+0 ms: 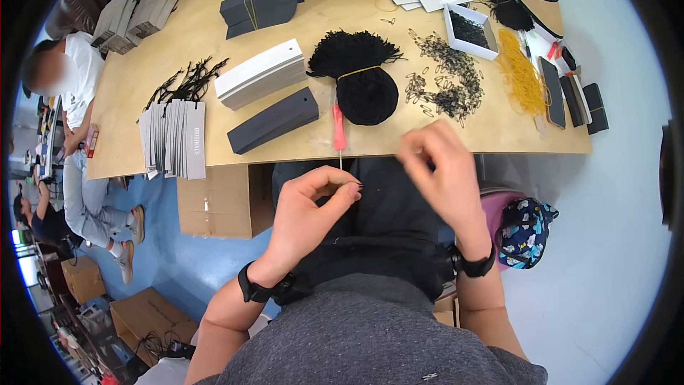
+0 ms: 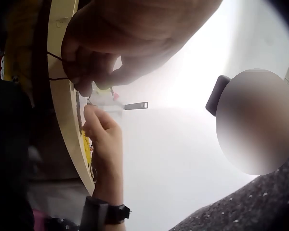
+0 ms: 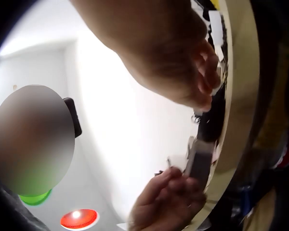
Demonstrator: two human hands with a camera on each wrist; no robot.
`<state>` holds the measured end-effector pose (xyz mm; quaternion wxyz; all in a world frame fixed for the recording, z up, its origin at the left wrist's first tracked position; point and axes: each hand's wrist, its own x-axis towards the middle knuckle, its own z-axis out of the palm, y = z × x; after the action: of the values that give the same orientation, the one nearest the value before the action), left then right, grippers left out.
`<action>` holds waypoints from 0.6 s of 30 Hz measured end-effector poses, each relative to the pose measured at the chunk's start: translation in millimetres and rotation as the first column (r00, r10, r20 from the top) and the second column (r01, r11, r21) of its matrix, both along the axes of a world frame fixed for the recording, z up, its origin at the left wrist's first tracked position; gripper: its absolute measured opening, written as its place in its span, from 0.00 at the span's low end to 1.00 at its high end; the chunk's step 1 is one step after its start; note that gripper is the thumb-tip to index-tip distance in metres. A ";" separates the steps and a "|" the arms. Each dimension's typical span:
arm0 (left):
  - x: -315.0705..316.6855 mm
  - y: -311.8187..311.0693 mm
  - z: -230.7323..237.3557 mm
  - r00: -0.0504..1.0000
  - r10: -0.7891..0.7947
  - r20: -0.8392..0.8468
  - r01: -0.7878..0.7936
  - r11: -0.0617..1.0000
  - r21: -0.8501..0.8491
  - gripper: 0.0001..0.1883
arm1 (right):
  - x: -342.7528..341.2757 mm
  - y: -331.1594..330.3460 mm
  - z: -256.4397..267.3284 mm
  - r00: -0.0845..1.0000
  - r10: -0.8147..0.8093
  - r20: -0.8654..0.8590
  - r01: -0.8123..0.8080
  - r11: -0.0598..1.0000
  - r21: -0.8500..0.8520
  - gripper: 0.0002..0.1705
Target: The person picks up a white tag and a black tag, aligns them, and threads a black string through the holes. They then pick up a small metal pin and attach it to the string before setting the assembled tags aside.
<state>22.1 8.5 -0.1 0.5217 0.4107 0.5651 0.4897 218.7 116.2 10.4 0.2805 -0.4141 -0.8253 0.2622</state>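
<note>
My left hand (image 1: 306, 214) pinches a thin black cord between thumb and fingertips above my lap; in the left wrist view two dark strands (image 2: 58, 78) trail from this hand (image 2: 130, 38). The right hand (image 1: 445, 175), blurred, is apart from it to the right, at the table's front edge, fingers bent toward the thumb. Whether a small thing is between its fingertips, I cannot tell. Beyond the hands lie a black cord bundle (image 1: 367, 96) with a yellow band, a pile of small dark pins (image 1: 456, 75) and a red-handled tool (image 1: 338, 128).
On the table (image 1: 399, 144) are corded grey tags (image 1: 174, 139), a white stack (image 1: 260, 75), a dark stack (image 1: 274, 121), yellow bands (image 1: 524, 71), a white box (image 1: 470, 31) of pins and a phone (image 1: 552, 93). A cardboard box (image 1: 214, 199) stands below; a person (image 1: 78, 85) sits at left.
</note>
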 end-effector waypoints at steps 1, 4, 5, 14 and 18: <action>-1.3 0.5 0.4 0.998 0.027 0.050 -0.025 0.999 -0.038 0.06 | 4.5 8.3 -6.9 0.992 -0.110 0.058 0.105 0.992 0.076 0.06; -2.7 2.8 -1.5 0.991 0.061 0.121 -0.052 0.996 -0.075 0.07 | 15.2 29.4 -20.9 0.958 -0.256 0.125 0.227 0.951 0.211 0.06; -1.9 4.0 -1.1 0.986 0.082 0.144 -0.071 0.994 -0.082 0.07 | 16.7 33.6 -24.1 0.956 -0.261 0.132 0.219 0.939 0.265 0.05; 0.0 14.7 -0.9 0.967 0.124 0.223 -0.103 0.989 -0.102 0.09 | 9.4 37.9 -26.1 0.945 -0.275 0.179 0.195 0.909 0.367 0.05; -0.6 15.2 -0.2 0.964 0.146 0.222 -0.121 0.985 -0.122 0.08 | 2.9 24.3 -23.1 0.954 -0.279 0.112 0.244 0.936 0.255 0.03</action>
<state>21.5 23.8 -0.3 0.5707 0.2833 0.5528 0.5371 221.5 140.5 -12.7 0.2993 -0.5019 -0.8064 0.0906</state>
